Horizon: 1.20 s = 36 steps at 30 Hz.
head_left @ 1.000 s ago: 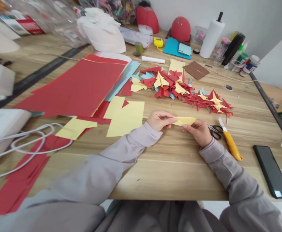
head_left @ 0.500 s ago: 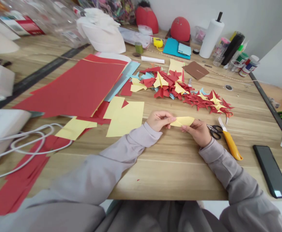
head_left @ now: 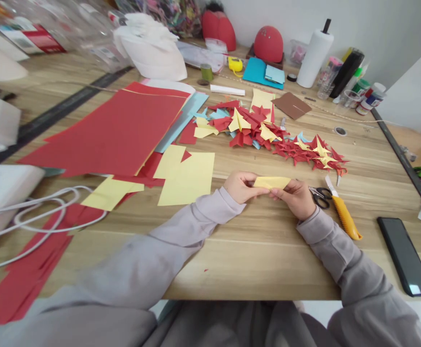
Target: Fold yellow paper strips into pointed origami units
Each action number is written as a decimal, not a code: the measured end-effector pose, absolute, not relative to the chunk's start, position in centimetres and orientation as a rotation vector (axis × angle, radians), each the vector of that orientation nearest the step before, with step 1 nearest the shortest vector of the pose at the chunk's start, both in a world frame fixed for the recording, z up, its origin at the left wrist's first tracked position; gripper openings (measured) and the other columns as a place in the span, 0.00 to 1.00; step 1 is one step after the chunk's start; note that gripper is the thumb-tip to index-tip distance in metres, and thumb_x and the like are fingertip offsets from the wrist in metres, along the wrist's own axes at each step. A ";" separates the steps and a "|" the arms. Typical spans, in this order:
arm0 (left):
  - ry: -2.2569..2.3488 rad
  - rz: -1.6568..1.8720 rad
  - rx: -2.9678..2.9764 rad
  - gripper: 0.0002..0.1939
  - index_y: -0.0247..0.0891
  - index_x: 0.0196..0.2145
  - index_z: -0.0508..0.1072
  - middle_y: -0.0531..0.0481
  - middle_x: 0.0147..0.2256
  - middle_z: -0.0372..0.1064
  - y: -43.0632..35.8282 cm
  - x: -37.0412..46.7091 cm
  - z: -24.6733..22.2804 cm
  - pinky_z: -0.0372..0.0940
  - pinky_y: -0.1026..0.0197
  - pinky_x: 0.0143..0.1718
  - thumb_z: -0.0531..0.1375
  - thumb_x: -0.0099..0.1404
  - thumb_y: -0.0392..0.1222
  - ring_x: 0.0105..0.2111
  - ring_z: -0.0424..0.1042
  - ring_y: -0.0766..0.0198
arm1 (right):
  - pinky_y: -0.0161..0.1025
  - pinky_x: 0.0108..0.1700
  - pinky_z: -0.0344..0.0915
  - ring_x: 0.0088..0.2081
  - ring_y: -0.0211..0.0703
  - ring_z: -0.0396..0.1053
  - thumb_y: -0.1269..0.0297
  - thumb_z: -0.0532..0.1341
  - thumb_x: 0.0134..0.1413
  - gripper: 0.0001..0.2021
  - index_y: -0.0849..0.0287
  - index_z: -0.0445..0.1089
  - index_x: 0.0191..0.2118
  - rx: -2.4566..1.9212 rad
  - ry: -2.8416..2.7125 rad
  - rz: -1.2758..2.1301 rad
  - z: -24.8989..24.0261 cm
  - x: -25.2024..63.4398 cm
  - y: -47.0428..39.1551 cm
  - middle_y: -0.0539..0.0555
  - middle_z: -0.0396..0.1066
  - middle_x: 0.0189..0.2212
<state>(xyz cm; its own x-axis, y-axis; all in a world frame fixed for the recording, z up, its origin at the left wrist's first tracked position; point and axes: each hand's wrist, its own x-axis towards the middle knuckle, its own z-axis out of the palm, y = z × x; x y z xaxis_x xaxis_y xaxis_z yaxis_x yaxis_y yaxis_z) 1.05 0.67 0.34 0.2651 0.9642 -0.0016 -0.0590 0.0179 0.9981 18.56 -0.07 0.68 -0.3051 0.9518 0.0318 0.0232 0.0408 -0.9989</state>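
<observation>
A small folded piece of yellow paper [head_left: 272, 182] is held just above the table between my two hands. My left hand [head_left: 241, 186] pinches its left end, with the thumb along the lower edge. At the other end my right hand [head_left: 295, 197] grips it, and the two thumb tips nearly meet below the paper's middle. Beyond the hands lies a heap of folded paper stars [head_left: 254, 123] in red, yellow and light blue. Flat yellow sheets [head_left: 192, 178] rest to the left of my left hand.
Black-handled scissors [head_left: 321, 197] and a yellow-handled knife [head_left: 346, 217] lie right of my right hand, with a phone [head_left: 405, 255] farther right. Large red sheets [head_left: 124, 127] and a white cable [head_left: 51, 207] spread over the left side. Bottles [head_left: 371, 99] stand at the back right.
My left hand has shifted slightly along the yellow paper, its thumb moving down and right towards the right thumb. The paper's upper edge now looks straighter.
</observation>
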 end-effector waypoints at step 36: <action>0.923 0.923 1.120 0.26 0.28 0.34 0.75 0.55 0.10 0.62 0.9 0.5 0.9 0.47 0.69 0.10 0.65 0.46 0.55 0.07 0.58 0.71 | 0.28 0.12 0.52 0.13 0.27 0.49 0.54 0.67 0.40 0.16 0.61 0.72 0.33 -1.053 -1.504 1.421 0.9 18.6 -0.1 0.46 0.65 0.16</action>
<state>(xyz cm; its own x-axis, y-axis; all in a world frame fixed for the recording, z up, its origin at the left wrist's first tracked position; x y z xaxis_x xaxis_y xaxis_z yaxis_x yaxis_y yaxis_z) 0.47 0.92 0.90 0.3387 0.9319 -0.1295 -0.1295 0.1825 0.9746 18.64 -0.15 0.86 -0.3366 0.9416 0.0067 0.0466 0.0237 -0.9986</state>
